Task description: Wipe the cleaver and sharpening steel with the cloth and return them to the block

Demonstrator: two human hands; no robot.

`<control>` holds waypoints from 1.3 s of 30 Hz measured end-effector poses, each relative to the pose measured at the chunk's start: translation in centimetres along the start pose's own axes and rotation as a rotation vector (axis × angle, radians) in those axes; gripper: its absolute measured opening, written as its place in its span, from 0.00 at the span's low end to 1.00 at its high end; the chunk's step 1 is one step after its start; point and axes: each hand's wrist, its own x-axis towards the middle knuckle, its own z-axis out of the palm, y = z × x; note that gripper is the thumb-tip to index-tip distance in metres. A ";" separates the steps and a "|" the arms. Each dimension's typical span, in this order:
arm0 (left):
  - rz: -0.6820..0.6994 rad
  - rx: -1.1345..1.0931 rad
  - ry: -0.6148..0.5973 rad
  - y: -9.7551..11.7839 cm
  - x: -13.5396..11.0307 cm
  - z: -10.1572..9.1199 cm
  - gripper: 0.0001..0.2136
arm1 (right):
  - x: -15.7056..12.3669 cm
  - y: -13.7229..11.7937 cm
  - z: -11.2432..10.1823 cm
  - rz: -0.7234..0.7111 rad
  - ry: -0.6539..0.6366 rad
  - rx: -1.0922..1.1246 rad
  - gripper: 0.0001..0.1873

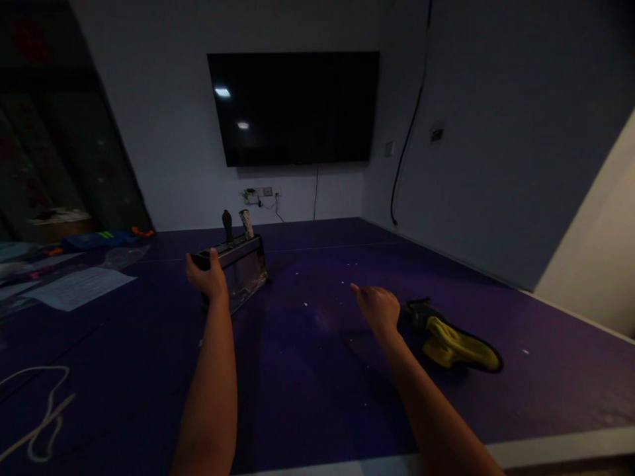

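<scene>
Purple bench [307, 396], bearing: right hand [380, 309], back uppermost, fingers curled, palm hidden, any hold cannot be told; yellow-and-black item [461, 347], just right of it. Slightly farther, at left: left hand [207, 277], thumb up, gripping the near left end of one clear-sided box [243, 270]. Box: left and far of the right hand, long axis running far right; two handles [227, 226] on top.

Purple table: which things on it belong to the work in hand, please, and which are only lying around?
In use, it seems:
dark box, held by the left hand
black handle and pale patterned handle, standing in it

Lying about:
yellow-and-black item, near the right hand but apart
paper sheet
white cord
thin stick
</scene>
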 end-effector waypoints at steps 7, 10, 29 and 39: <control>-0.006 -0.074 -0.013 0.4 -0.1 -0.1 0.30 | -0.6 -1.3 0.7 -0.143 -0.041 0.096 0.26; -0.003 -0.177 -0.063 1.7 -0.1 -0.4 0.30 | -0.7 -1.5 0.8 -0.146 -0.066 0.150 0.24; -0.212 -0.836 -0.595 10.8 -4.0 -0.7 0.28 | 7.1 -6.3 -1.9 -0.210 -0.160 1.464 0.56; -0.093 -0.848 -0.717 11.5 -5.7 0.0 0.31 | 7.9 -6.2 -2.7 -0.073 0.131 1.436 0.46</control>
